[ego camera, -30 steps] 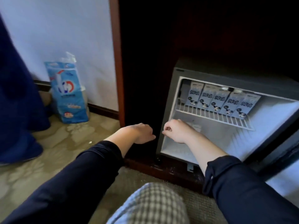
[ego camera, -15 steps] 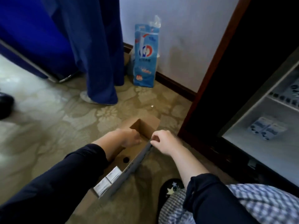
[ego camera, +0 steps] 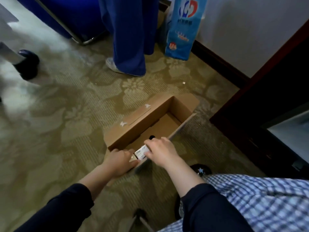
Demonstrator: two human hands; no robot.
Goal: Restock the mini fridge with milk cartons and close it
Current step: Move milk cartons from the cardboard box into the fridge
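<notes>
Milk carton (ego camera: 141, 152) in box (ego camera: 150, 118) (axis unclear)

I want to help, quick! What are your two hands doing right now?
Left hand: curled into the box, grip cannot be told.
Right hand: holding a milk carton.

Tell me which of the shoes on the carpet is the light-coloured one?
The white shoe under the blue trouser leg; the shoe at far left and the starred slipper are dark.
</notes>
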